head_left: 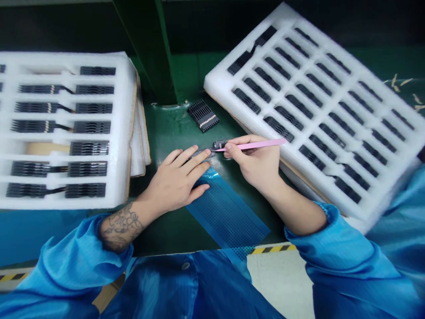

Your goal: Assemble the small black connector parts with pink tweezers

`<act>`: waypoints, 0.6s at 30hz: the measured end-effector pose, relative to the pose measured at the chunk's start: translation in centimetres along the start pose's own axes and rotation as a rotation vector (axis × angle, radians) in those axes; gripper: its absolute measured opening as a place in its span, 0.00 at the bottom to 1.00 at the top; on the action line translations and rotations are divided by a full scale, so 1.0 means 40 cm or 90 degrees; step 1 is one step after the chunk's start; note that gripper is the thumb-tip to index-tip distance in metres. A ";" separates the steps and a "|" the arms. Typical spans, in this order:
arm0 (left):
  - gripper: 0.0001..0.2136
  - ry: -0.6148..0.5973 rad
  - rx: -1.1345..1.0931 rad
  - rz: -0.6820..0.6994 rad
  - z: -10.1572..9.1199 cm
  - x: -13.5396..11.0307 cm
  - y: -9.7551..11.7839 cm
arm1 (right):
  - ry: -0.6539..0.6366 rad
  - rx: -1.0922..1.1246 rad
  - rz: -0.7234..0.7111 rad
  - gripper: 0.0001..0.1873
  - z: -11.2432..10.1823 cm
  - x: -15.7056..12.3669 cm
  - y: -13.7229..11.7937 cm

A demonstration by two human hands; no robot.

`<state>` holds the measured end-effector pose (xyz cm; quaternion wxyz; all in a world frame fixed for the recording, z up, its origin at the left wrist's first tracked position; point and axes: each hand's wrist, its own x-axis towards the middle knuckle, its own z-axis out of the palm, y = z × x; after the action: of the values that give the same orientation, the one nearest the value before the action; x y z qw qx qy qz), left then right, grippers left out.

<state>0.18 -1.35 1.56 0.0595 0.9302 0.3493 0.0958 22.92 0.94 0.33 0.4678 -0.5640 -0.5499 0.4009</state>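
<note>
My left hand point(175, 179) lies flat with its fingers apart over the upper end of a blue perforated strip point(232, 210). Its fingertips rest on thin dark pieces point(206, 153), partly hidden under them. In my right hand point(259, 166) is a pair of pink tweezers point(264, 144), gripped between thumb and fingers. The tips point left, close to my left fingertips. A small black part point(219, 144) sits right at the tweezers and my right fingertips; whether it is held too I cannot tell. Just beyond lies a finned black block point(203, 116) with a row of pale marks.
On the left, a white foam tray point(120, 133) holds black finned parts in slots, stacked over more layers. Another white foam tray point(215, 82) with many black parts stands tilted at the right. A green post point(149, 53) rises behind the green work surface point(166, 128).
</note>
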 end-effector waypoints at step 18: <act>0.26 0.019 -0.014 -0.023 0.006 0.006 0.005 | -0.007 0.015 0.005 0.07 0.002 0.003 -0.003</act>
<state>0.56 -1.35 1.40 0.0665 0.9216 0.3655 0.1123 22.82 1.07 0.44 0.4697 -0.5583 -0.5458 0.4121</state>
